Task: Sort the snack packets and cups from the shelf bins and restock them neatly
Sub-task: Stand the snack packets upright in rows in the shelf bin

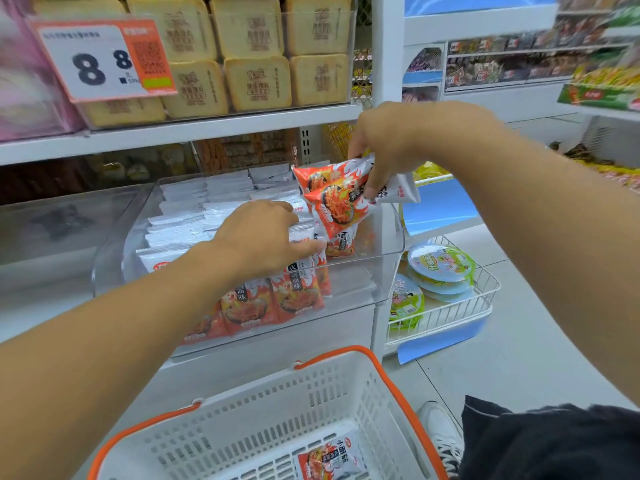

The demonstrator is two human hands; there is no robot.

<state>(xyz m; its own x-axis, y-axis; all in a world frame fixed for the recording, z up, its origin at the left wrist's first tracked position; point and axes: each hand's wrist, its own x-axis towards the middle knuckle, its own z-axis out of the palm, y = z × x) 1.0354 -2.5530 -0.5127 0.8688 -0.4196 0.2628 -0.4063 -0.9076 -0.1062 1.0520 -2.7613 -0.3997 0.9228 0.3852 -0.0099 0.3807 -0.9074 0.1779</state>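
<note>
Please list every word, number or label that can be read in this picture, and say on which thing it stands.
"8 8": large digits on the price tag; its small print and QR code are too blurred.
"火" and "味": on the orange packets at the front of the clear bin.
Bread packs, packets in the right hand, cup lids: unreadable.

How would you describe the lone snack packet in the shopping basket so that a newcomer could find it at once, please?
Start at the white shopping basket with orange handles at the bottom of the view, below the clear shelf bin. On its floor near the front lies one orange-and-white snack packet. Unlike the matching packets in the bin, it lies alone and flat.
</note>
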